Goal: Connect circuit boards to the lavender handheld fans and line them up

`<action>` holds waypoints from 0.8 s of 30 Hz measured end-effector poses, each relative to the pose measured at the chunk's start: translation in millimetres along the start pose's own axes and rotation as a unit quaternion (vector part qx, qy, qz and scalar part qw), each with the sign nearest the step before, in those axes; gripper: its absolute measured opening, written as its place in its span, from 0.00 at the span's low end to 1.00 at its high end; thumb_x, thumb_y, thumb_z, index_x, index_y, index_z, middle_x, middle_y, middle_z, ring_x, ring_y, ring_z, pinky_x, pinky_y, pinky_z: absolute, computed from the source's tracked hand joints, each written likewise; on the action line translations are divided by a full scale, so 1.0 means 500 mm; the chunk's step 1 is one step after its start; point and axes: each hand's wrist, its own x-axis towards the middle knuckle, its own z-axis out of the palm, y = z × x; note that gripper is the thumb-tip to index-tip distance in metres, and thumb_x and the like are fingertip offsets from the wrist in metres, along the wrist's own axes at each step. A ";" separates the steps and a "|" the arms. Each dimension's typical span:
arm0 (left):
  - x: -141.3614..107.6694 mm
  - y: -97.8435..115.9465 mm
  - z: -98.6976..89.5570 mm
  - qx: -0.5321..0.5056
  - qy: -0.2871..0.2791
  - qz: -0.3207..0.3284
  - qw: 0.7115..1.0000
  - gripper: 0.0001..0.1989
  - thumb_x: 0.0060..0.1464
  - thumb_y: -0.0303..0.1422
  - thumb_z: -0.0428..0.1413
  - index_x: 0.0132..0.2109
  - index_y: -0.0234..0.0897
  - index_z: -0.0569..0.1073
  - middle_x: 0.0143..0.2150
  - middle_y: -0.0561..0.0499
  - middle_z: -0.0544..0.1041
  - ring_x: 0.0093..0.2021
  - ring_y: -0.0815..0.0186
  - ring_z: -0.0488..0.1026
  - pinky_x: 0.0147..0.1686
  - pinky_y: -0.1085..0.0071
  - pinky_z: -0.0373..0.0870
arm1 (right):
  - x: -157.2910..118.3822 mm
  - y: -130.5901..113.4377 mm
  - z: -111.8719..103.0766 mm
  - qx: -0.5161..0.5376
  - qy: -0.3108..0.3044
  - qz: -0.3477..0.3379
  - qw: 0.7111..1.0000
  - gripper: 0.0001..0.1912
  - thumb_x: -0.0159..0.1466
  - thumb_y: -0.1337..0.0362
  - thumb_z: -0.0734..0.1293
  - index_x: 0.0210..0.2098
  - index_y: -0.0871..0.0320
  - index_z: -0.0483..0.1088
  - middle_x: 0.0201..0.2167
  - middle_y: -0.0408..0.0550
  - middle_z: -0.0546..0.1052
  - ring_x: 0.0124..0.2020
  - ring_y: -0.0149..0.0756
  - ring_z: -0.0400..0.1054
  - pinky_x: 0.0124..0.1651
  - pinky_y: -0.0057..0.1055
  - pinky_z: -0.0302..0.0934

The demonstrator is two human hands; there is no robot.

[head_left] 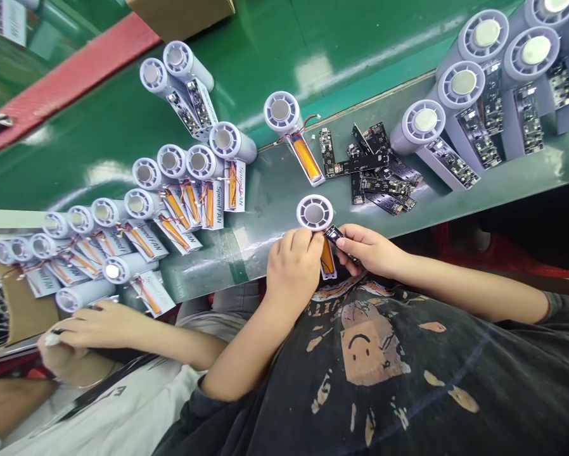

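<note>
a: what's in the left hand?

b: the left hand (294, 272) is curled closed over the lower edge of a white plastic fan head (308, 204), a ribbed ring with a grey centre. an orange battery (327, 258) in a white holder sticks out just beside the hand.

a: and the right?

b: the right hand (367, 247) is narrow, thumb and fingers pinching a small black circuit board (334, 235), right by the fan head.

a: what's on the glossy green bench (265, 57)?

b: at upper right, 5 grey tubular fan bodies (424, 130) with boards fitted. in the middle, a loose heap of about 10 black boards (379, 177). above the hands, 1 fan head (282, 111) with a wired battery. at upper left, 2 more tubes (180, 79). at left, about 13 fans with batteries (175, 212), too crowded to count exactly.

a: anyone else?

b: a co-worker's hand (94, 326) at lower left, near a grey tube (82, 294).
</note>
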 end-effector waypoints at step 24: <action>0.027 -0.039 -0.006 -0.150 -0.017 -0.044 0.988 0.23 0.53 0.37 0.62 0.56 0.41 0.72 0.58 0.41 0.72 0.60 0.45 0.65 0.56 0.47 0.64 | -0.055 -0.119 -0.005 -0.513 0.080 -0.026 0.854 0.17 0.66 0.65 0.58 0.54 0.55 0.63 0.32 0.44 0.75 0.30 0.33 0.66 0.33 0.28 0.53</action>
